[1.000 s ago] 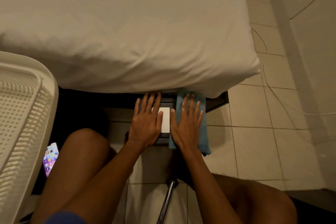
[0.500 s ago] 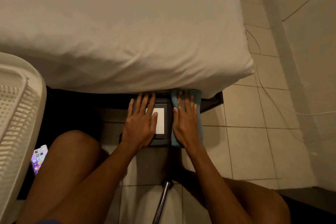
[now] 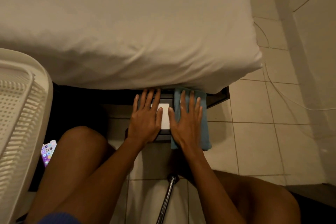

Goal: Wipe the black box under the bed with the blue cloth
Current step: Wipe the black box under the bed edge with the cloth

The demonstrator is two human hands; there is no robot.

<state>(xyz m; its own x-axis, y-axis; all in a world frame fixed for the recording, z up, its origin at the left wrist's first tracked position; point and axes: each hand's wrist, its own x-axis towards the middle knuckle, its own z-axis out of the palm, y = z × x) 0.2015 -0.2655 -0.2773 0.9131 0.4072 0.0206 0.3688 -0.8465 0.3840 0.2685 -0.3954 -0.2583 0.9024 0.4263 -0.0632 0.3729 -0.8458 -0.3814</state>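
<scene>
right hand [image 3: 187, 120] grip wide, flat on blue cloth [image 3: 204, 120] | left hand [image 3: 145, 120] grip wide, flat on black box [image 3: 164, 135]

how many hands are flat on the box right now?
2. The left hand lies flat on the black box; the right hand presses the blue cloth onto its right side.

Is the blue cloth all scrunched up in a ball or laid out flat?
Laid out flat. The blue cloth lies spread along the black box, pressed under the flat, open right hand.
</scene>
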